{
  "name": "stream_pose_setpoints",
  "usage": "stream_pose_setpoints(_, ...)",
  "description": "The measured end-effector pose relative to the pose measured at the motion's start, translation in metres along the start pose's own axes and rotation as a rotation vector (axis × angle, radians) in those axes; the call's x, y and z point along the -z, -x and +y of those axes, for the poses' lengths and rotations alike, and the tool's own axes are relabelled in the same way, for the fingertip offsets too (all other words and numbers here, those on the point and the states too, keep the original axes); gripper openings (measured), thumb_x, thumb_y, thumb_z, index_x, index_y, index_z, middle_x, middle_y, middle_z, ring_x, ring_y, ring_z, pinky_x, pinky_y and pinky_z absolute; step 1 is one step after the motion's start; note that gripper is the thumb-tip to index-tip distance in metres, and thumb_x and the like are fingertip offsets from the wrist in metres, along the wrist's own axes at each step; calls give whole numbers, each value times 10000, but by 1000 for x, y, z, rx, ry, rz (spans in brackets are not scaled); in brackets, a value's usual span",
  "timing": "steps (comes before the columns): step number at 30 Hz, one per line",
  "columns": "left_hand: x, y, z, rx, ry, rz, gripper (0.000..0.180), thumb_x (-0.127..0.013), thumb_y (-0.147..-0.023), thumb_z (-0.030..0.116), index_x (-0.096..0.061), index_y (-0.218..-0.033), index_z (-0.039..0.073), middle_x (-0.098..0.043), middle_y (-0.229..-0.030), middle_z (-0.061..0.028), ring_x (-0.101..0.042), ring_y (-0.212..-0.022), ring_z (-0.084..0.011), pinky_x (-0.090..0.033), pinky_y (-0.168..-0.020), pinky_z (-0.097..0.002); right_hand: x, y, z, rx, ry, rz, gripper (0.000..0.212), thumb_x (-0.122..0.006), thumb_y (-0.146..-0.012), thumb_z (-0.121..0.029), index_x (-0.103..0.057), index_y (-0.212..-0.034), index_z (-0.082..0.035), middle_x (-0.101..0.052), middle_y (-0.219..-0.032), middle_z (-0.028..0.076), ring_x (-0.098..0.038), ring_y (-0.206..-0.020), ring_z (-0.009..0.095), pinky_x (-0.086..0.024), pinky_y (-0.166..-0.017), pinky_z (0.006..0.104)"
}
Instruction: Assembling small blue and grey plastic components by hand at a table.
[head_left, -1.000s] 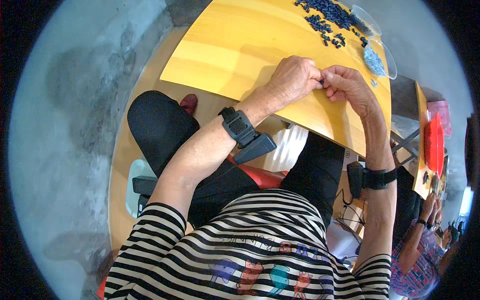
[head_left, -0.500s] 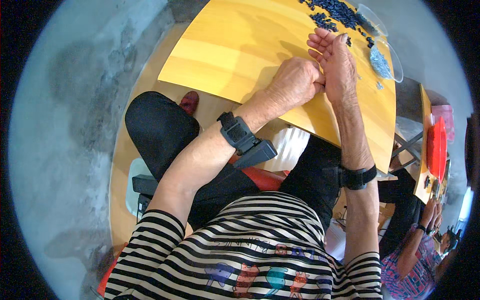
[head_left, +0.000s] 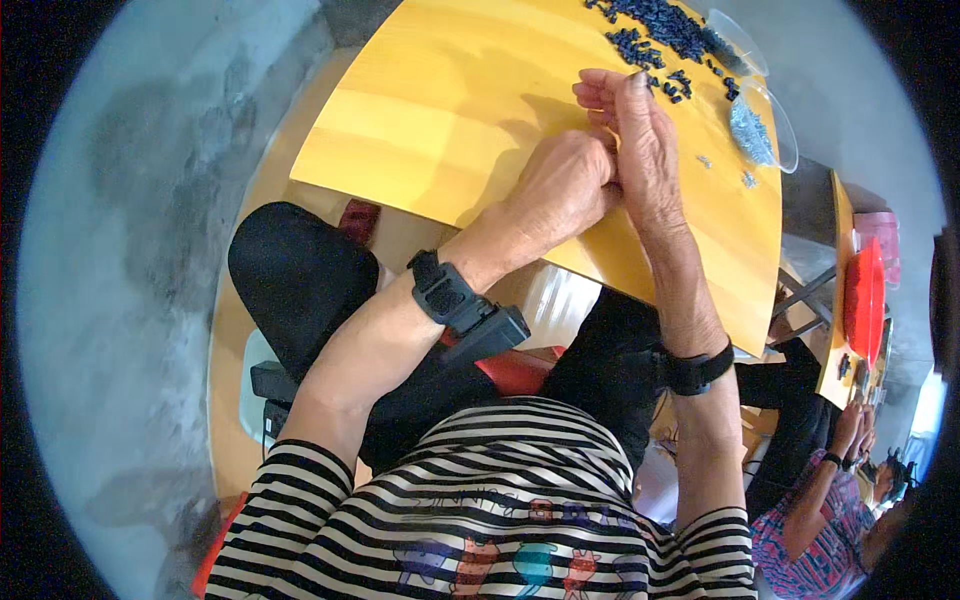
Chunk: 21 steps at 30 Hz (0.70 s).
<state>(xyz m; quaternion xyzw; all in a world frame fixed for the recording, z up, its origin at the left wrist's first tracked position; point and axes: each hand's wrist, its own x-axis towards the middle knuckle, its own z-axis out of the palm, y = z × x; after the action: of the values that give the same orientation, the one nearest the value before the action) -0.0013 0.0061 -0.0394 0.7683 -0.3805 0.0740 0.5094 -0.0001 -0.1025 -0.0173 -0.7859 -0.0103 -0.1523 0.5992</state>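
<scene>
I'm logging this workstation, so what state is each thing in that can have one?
Right hand: open, fingers extended
Left hand: curled, fingertips hidden, so its grip cannot be told
Dark pieces: loose, partly heaped, partly scattered
Nearer clear bowl: partly filled with pale pieces, a few lying outside
Farther clear bowl: dark contents, level unclear
Left wrist strap: fastened
Right wrist strap: fastened
</scene>
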Motion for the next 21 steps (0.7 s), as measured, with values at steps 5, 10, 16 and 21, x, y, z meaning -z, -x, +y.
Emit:
stream_pose_setpoints(5, -11, -1, -9, -10, -29, -2, 52, -681, -659, 83, -683, -675, 34, -625, -725, -162, -613, -675, -325, -488, -624, -395, 12, -4, -1, -128, -184, -18, 668, -255, -942, -539, -576, -1081, 29, -618, -998, 144, -566, -959, 222, -420, -891, 338)
stream_pose_setpoints(10, -11, 1, -12, -31, -111, -13, 84, -674, -674, 148, -708, -734, 102, -604, -713, -85, -611, -732, -271, -481, -672, -375, 23, -19, -12, -124, -444, 13, 694, -223, -941, -541, -509, -1125, 64, -588, -1057, 179, -568, -995, 248, -423, -932, 364)
stream_pose_setpoints(16, -14, -3, -12, -51, -79, 14, 59, -692, -643, 94, -668, -626, 43, -605, -656, -140, -609, -649, -313, -487, -630, -404, 9, -14, 0, -148, -380, 31, 683, -253, -942, -534, -535, -1094, 69, -600, -1032, 181, -573, -984, 246, -433, -916, 355)
stream_pose_setpoints(21, -14, -2, -13, -23, -39, 55, 67, -669, -654, 72, -649, -601, 36, -591, -639, -157, -601, -641, -333, -477, -611, -413, 1, -9, 4, -47, -291, 59, 684, -279, -941, -531, -553, -1077, 81, -609, -1005, 176, -577, -971, 238, -435, -910, 350)
